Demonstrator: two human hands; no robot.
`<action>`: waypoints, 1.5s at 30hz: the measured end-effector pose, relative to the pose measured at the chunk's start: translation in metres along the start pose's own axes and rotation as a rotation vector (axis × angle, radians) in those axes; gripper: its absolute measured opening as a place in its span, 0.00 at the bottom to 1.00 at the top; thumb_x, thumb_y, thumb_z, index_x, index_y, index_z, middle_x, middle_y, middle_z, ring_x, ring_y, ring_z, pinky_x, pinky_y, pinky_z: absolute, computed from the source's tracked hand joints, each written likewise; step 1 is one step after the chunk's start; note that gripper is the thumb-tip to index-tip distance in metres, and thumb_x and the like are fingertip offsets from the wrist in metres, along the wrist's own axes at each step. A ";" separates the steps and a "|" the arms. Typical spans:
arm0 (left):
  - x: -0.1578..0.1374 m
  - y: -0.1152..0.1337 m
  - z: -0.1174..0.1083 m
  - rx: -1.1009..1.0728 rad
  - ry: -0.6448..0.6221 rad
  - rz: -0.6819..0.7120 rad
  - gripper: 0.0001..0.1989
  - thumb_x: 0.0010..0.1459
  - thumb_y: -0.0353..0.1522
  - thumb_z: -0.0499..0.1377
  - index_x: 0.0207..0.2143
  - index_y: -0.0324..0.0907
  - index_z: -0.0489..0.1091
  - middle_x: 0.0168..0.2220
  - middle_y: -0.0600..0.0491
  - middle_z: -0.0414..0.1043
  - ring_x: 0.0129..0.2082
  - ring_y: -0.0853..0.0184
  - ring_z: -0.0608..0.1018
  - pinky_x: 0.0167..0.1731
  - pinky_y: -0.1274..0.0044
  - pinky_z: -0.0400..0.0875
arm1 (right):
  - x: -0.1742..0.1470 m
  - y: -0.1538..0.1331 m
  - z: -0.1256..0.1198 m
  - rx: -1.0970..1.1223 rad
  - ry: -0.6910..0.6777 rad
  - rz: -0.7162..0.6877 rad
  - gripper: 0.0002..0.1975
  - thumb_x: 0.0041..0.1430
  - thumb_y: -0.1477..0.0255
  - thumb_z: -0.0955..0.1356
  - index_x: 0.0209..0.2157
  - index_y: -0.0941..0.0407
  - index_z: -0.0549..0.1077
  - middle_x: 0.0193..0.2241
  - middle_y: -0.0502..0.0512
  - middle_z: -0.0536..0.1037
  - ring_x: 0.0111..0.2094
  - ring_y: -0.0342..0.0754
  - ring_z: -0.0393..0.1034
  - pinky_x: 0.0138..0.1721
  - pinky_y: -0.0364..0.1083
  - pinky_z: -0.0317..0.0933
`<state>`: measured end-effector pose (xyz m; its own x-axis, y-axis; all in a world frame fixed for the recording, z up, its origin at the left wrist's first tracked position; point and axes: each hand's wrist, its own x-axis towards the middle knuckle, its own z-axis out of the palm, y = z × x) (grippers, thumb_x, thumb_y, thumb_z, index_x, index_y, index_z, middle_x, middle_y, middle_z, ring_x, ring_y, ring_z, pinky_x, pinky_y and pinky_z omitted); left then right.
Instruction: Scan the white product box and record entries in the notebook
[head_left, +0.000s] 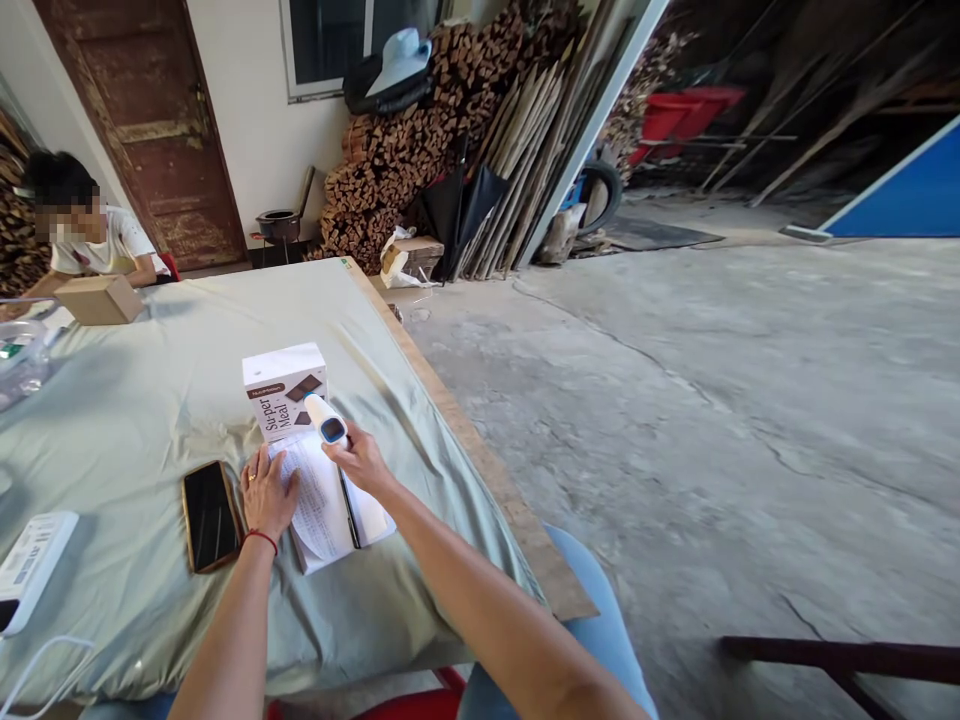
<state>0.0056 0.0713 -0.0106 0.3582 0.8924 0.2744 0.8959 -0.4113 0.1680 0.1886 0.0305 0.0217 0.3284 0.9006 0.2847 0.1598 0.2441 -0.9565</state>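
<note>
At table [195,335], R hand [365,461] w/ thermometer [322,413], L hand [268,495] on notebook [319,515].

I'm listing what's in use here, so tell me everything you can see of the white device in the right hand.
The white device is smooth and rounded, plastic by its look. Its near end carries a dark screen in a blue surround, any reading too small to tell; a little blue shows at the far tip. The right hand grips its lower part, hiding any handle. It points forward and leftward, and partly covers the white box in view; whether it touches the box is unclear.
</note>
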 end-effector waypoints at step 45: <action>-0.001 0.008 -0.012 0.028 -0.146 -0.049 0.28 0.63 0.42 0.57 0.62 0.39 0.67 0.69 0.39 0.58 0.69 0.49 0.61 0.67 0.55 0.55 | 0.033 0.010 0.041 0.082 0.113 0.175 0.13 0.44 0.59 0.67 0.25 0.54 0.66 0.20 0.45 0.64 0.24 0.43 0.57 0.26 0.43 0.54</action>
<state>0.0098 0.0649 0.0017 0.3461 0.9297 0.1259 0.9196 -0.3628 0.1509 0.1629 0.0771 0.0184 0.4470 0.8871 0.1152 0.0170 0.1203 -0.9926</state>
